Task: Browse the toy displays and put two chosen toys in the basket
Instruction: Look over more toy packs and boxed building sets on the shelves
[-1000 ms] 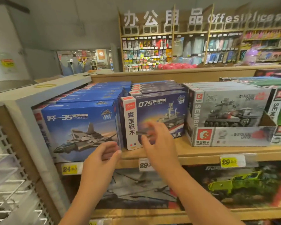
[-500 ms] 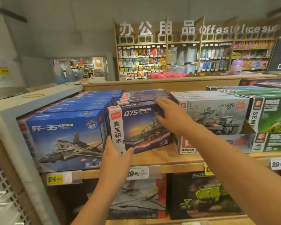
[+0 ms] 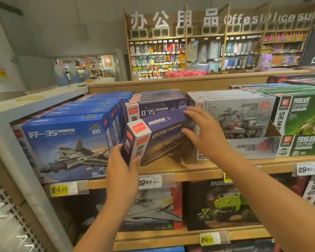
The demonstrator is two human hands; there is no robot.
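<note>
A wooden shelf [image 3: 198, 169] is carrying rows of boxed building sets. The blue jet box [image 3: 65, 144] is standing at its left, the grey tank box [image 3: 240, 120] at its right. Between them, the purple 075 box [image 3: 158, 137] is tilting forward off its row. The left hand [image 3: 123, 168] is pinching its lower left corner; the right hand [image 3: 205, 135], fingers spread, is pressing its right end.

We are seeing the 075 box [image 3: 164, 137] sitting tilted at the front of the shelf [image 3: 198, 170], before its stack [image 3: 156, 104], between the jet boxes [image 3: 67, 142] on the left and the tank boxes [image 3: 238, 120] on the right. Our left hand [image 3: 124, 166] is gripping its lower left corner; our right hand [image 3: 205, 133] is lying on its right end.
</note>
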